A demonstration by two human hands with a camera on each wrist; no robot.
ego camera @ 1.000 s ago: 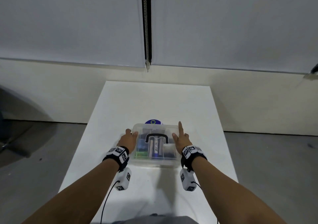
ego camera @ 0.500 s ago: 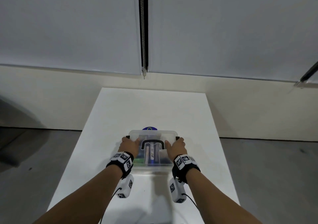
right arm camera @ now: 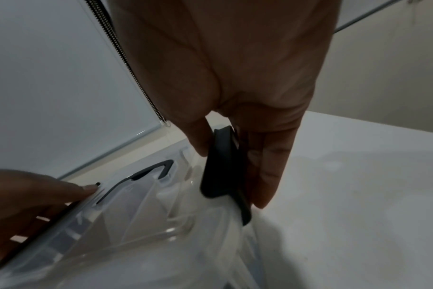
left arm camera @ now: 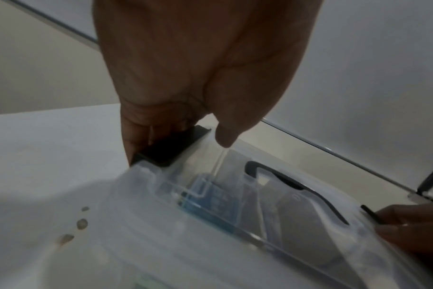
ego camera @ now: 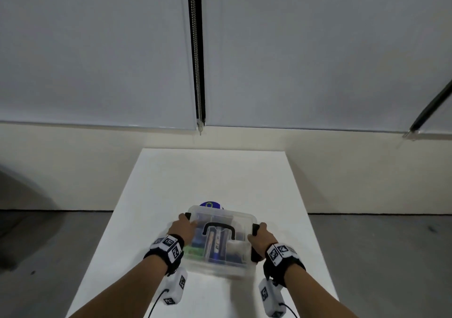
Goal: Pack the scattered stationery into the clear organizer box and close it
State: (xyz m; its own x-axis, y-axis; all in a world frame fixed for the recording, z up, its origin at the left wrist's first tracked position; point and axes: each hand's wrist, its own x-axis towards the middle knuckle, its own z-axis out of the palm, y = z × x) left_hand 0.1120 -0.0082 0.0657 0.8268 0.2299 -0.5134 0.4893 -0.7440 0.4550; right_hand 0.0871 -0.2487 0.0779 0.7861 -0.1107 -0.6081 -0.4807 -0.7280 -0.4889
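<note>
Both forearms are bare, no sleeves. Each wrist has a black band w/ white blocks printed w/ black square marker patterns: left wrist band [ego camera: 167, 248], right wrist band [ego camera: 281, 256]. Under each wrist hangs a white box-shape camera unit w/ same markers, left unit [ego camera: 175, 286] and right unit [ego camera: 270, 298], each w/ a thin black cable.

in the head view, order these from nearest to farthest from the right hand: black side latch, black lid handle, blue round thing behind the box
1. Black side latch, gripped by the right hand at the box's right end.
2. Black lid handle, mid-lid, to its left.
3. Blue round object, behind the box's far edge.
</note>
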